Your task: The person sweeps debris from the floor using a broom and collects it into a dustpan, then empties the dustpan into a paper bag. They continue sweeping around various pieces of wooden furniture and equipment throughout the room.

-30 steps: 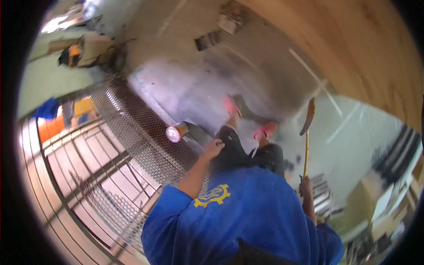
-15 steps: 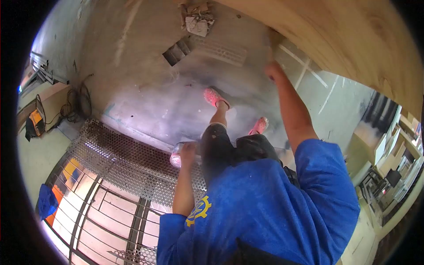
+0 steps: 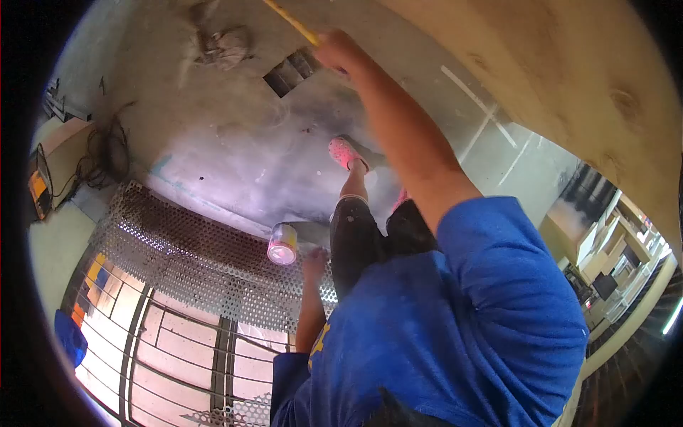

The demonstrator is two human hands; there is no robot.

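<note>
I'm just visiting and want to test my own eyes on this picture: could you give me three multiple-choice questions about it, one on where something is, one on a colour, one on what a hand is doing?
1. Where is the paint can?
A. on the perforated metal sheet's edge, beside the left hand
B. on a shelf at the right
C. in the right hand

2. What colour are the shoes?
A. black
B. pink
C. green

3. What is the right hand doing?
A. hanging empty
B. resting on the knee
C. raised, gripping a yellow handle

Answers: 1 A, the can sits by the left hand on the perforated metal sheet. 2 B, the visible shoe is pink. 3 C, the fingers close on the yellow handle.
</note>
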